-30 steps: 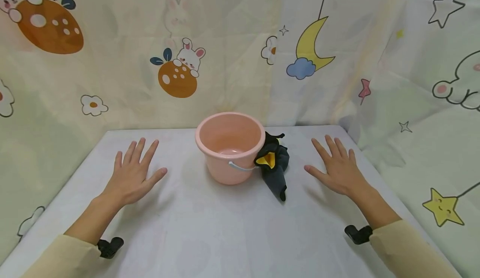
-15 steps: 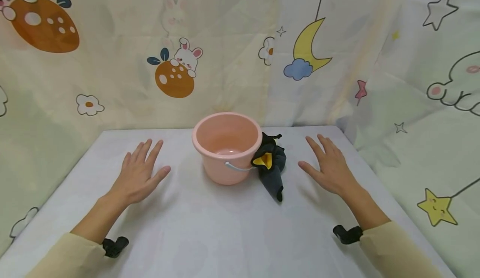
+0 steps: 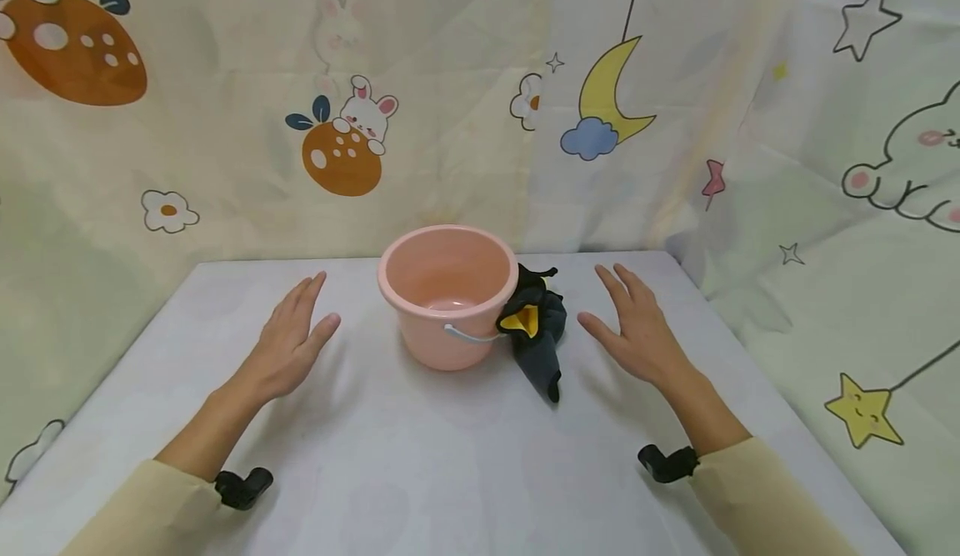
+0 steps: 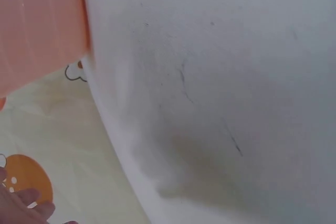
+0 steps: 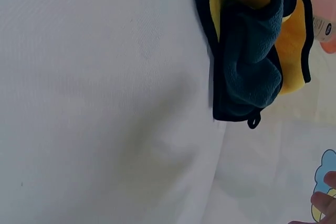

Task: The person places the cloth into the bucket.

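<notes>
A pink plastic bucket (image 3: 450,331) stands upright near the table's far edge, its pale handle (image 3: 468,336) hanging down the front. Against its right side lies a crumpled dark grey cloth (image 3: 536,364) with a yellow inner face and black edging; the right wrist view shows a small loop on the cloth (image 5: 252,72). My left hand (image 3: 288,352) hovers left of the bucket, fingers straight and thumb spread, touching nothing. To the right of the cloth, my right hand (image 3: 637,335) is likewise raised above the table with fingers extended, apart from it.
A white-covered table (image 3: 450,473) carries the bucket and cloth. Behind it and to the right hang printed curtains (image 3: 450,122) with cartoon rabbits, a moon and stars. Black wrist cameras (image 3: 243,488) sit by the beige sleeves.
Both hands have moved inward, the right one nearer the cloth, and the left has turned more edge-on. The whole head view has shifted slightly; bucket and cloth stay in place on the table.
</notes>
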The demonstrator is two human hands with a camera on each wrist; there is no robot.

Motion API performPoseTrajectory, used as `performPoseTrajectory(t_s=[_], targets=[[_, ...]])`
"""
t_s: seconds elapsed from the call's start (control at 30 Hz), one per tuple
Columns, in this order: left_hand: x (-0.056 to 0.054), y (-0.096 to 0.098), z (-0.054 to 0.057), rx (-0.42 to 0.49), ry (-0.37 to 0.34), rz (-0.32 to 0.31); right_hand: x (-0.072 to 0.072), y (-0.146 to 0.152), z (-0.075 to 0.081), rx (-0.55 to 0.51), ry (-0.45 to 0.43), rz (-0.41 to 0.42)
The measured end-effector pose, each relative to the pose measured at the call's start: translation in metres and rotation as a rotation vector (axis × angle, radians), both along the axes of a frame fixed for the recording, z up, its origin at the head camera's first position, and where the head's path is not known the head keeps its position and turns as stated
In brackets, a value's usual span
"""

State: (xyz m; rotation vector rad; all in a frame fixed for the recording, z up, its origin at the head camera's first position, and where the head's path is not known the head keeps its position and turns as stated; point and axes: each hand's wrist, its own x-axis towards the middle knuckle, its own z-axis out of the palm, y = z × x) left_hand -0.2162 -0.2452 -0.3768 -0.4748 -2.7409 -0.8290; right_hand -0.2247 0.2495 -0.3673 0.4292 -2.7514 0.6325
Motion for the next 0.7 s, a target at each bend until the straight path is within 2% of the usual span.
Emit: performPoseTrajectory(t_s=[0.13, 0.33, 0.43, 0.7], targets=[[-0.003, 0.004, 0.002, 0.08, -0.021, -0.029, -0.001, -0.004, 0.0, -0.017, -0.02, -0.012], [-0.007, 0.012, 0.009, 0.22, -0.162, -0.026, -0.003, -0.009, 0.0, -0.037, -0.044, -0.021], [-0.008, 0.016, 0.012, 0.271, -0.206, -0.023, -0.005, -0.012, -0.001, -0.054, -0.052, -0.019], [-0.013, 0.029, 0.016, 0.38, -0.254, -0.046, -0.009, -0.021, -0.003, -0.104, -0.056, -0.007]])
